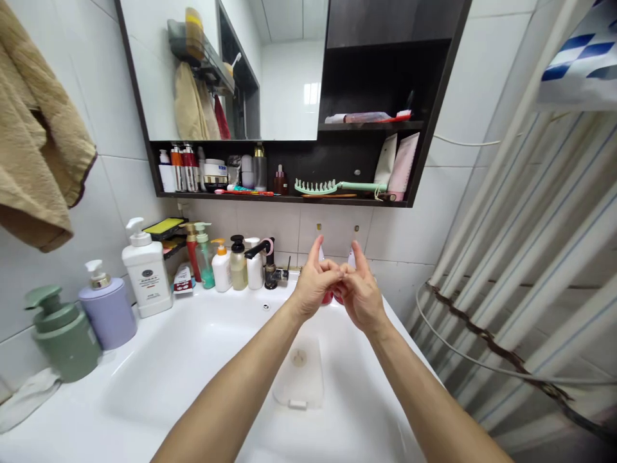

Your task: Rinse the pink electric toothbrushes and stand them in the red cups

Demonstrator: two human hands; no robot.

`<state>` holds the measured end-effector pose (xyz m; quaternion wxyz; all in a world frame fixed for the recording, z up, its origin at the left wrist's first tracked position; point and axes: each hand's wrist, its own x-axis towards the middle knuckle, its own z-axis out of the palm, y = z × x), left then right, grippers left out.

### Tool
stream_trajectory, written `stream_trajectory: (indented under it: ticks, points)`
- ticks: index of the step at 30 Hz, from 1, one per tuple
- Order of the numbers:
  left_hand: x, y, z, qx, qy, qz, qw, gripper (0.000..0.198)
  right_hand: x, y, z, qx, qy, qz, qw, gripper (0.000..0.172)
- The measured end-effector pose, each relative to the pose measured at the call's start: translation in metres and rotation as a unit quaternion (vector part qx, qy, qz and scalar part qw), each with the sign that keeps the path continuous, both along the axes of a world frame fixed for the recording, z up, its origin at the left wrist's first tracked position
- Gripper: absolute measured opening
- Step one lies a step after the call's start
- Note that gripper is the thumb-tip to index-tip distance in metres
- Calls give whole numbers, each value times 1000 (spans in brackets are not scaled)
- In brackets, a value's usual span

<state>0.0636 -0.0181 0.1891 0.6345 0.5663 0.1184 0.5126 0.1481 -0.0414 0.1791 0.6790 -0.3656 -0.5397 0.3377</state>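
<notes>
My left hand [314,284] and my right hand [361,288] are raised over the far part of a white washbasin [193,366]. One finger of each hand points upward, and other digits meet fingertip to fingertip between the hands. No object shows in either hand. Behind them stand red-bottomed items, mostly hidden by my fingers. On the basin floor lies a translucent, rounded rectangular piece [308,379] with a small white block at its near edge. A black faucet [270,263] stands left of my hands.
Pump bottles line the left rim, among them a green one [65,337], a lilac one [108,312] and a white one [147,270]. A mirrored cabinet [284,200] overhangs the back, bearing a mint hairbrush [315,187]. White pipes [520,289] run along the right; a towel [36,128] hangs left.
</notes>
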Motion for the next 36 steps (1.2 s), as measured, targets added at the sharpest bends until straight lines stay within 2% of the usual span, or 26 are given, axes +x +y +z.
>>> stream_trajectory:
  ticks: [2,4,6,7,8,9,11,13,16,19,21,23,25,27,31,36]
  points:
    - [-7,-11,4,-7,-14,-23,1000,79,-8,-10,5,20,97,81,992,61]
    - [-12,-16,2,-18,-17,-25,999,81,-13,-15,4,8,126,96,987,60]
    - [-15,-16,-4,-51,-29,-12,998,70,-15,-16,0,-21,131,71,989,42]
    - [-16,-15,-7,-77,-36,-8,996,57,-15,-15,-1,-37,130,54,989,25]
    - [-18,-14,-9,-106,-37,-10,994,44,-16,-14,-3,-53,126,38,990,17]
    - [-19,-12,-10,-135,-30,-20,990,41,-16,-12,-4,-67,117,27,990,27]
    - [-20,-9,-11,-176,6,-53,983,52,-17,-8,-6,-89,91,15,992,45]
    - [-20,-7,-12,-192,45,-77,977,57,-19,-5,-9,-108,56,-1,993,49]
    - [-20,-4,-19,-207,77,-70,973,59,-19,2,-20,-129,-8,-47,990,50]
    - [-26,-4,-42,-239,102,-10,966,59,-6,15,-33,-143,-91,-119,978,48]
    - [-33,-6,-64,-264,120,42,956,57,12,29,-39,-143,-151,-188,960,45]
    - [-39,-9,-89,-278,154,69,946,52,33,45,-43,-139,-204,-267,932,34]
    - [-41,-10,-110,-265,197,90,939,47,53,63,-46,-143,-250,-327,900,22]
    - [-39,-9,-125,-224,239,82,941,41,68,78,-50,-159,-295,-350,875,24]
    - [-32,-3,-139,-164,299,48,939,28,86,91,-61,-189,-383,-329,842,19]
    - [-37,5,-149,-164,313,116,928,17,94,67,-68,-172,-444,-330,815,8]
